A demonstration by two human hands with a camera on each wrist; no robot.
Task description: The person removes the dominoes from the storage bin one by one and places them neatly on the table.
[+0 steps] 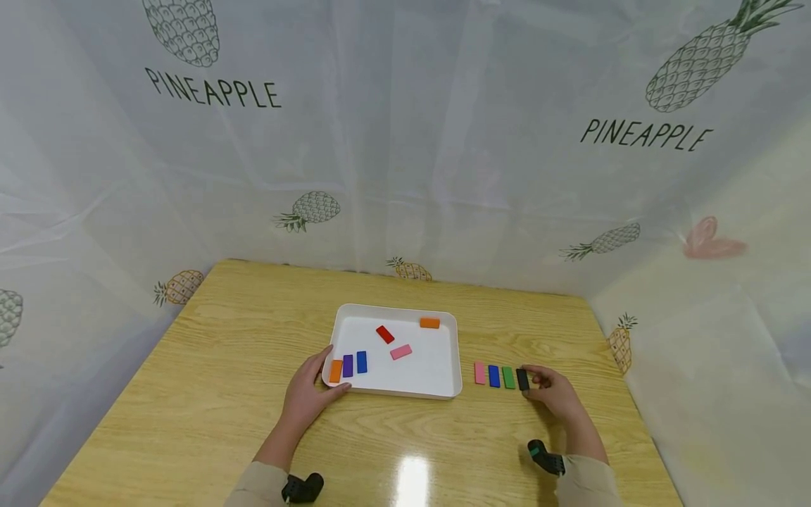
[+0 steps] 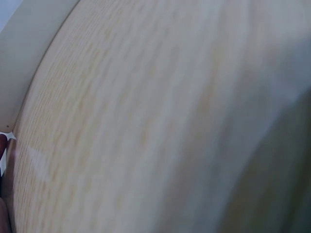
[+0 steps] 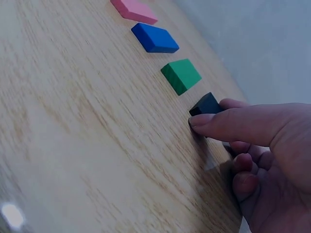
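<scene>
My right hand (image 1: 557, 394) pinches a black domino-like block (image 3: 206, 104) by its ends, between thumb and fingers. The block lies at the right end of a row with a green block (image 1: 509, 377), a blue block (image 1: 493, 376) and a pink block (image 1: 479, 373). My left hand (image 1: 307, 391) grips the front left corner of a shallow white tray (image 1: 405, 389), thumb along the front rim and fingers on the left side. In the left wrist view the tray's outer wall (image 2: 29, 48) shows, with the fingers barely in frame.
Inside the tray, an orange block (image 1: 336, 371), a purple block (image 1: 348, 365) and a blue block (image 1: 362, 362) stand side by side. A red block (image 1: 385, 334), a pink block (image 1: 401, 352) and another orange block (image 1: 429, 323) lie apart. A pineapple-print curtain (image 1: 405, 141) hangs behind the wooden table (image 1: 209, 394).
</scene>
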